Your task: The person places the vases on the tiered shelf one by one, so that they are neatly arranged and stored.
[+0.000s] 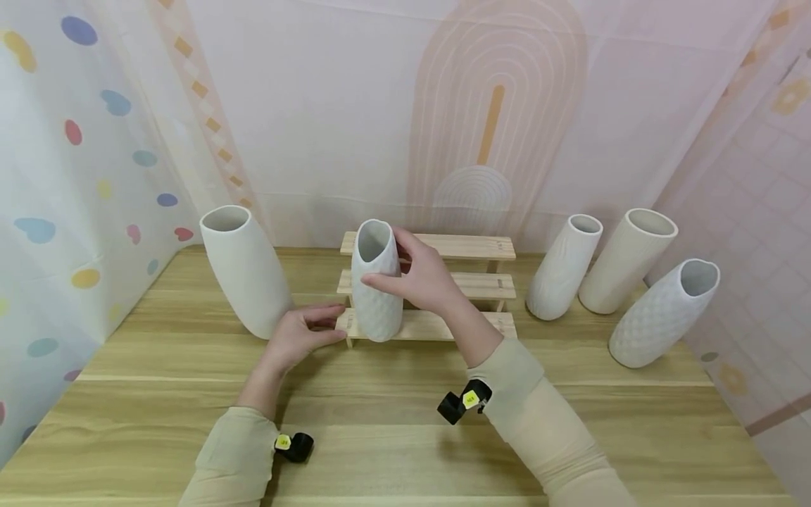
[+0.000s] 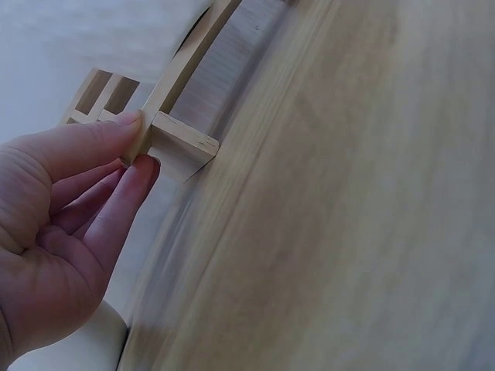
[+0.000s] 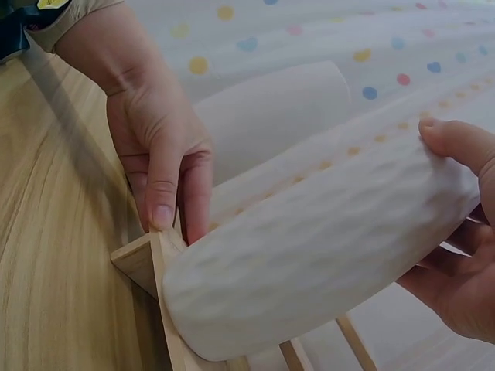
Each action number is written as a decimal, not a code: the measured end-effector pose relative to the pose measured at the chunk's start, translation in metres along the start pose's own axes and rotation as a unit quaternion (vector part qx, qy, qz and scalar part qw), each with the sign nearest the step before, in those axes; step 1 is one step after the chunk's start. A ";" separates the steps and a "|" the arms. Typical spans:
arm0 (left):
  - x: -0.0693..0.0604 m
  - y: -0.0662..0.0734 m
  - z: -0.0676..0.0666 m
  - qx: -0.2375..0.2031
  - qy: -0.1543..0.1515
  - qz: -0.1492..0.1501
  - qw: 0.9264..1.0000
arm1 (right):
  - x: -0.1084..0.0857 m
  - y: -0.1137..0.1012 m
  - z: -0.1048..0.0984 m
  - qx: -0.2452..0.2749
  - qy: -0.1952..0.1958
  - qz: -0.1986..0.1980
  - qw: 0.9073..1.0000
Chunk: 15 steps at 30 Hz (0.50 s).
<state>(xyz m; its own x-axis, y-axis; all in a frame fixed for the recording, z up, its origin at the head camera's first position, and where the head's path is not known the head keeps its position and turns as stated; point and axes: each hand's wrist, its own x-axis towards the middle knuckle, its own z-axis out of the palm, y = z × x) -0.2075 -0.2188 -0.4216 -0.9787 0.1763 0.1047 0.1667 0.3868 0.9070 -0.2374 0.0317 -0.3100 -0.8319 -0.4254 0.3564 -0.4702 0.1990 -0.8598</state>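
My right hand (image 1: pixel 426 276) grips a white vase (image 1: pixel 378 310) with a dimpled surface, thumb on the near side and fingers behind it. The vase's base is at the left part of the lowest step of a three-tier wooden stand (image 1: pixel 453 326); in the right wrist view the base appears to touch that step. With thumb and fingertips, my left hand (image 2: pixel 66 209) pinches the left end of the same step, just above its short leg (image 2: pixel 186 139). Behind my left hand stands a tall smooth white vase (image 1: pixel 243 274).
On the right of the wood-grain table (image 1: pixel 380 422) stand a slim ribbed vase (image 1: pixel 560 271), a cream cylindrical vase (image 1: pixel 624 267) and a white quilted-pattern vase (image 1: pixel 659 317). A patterned curtain (image 1: pixel 329 105) hangs behind the table and along its sides.
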 end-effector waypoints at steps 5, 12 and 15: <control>0.000 -0.002 0.000 0.006 -0.001 0.001 1.000 | 0.003 0.003 0.001 -0.001 -0.011 -0.002 1.000; 0.000 0.000 0.000 0.003 0.001 0.002 1.000 | 0.000 0.007 -0.001 0.022 -0.023 0.002 0.999; -0.001 0.002 0.000 0.001 0.001 0.004 1.000 | -0.005 0.009 -0.007 0.032 -0.036 -0.005 0.999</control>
<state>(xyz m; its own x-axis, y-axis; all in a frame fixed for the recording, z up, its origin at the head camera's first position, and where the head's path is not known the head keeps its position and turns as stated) -0.2068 -0.2185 -0.4199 -0.9776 0.1772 0.1139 0.1755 0.3862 0.9056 -0.2397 0.0422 -0.3166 -0.8027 -0.4903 0.3394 -0.4568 0.1395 -0.8786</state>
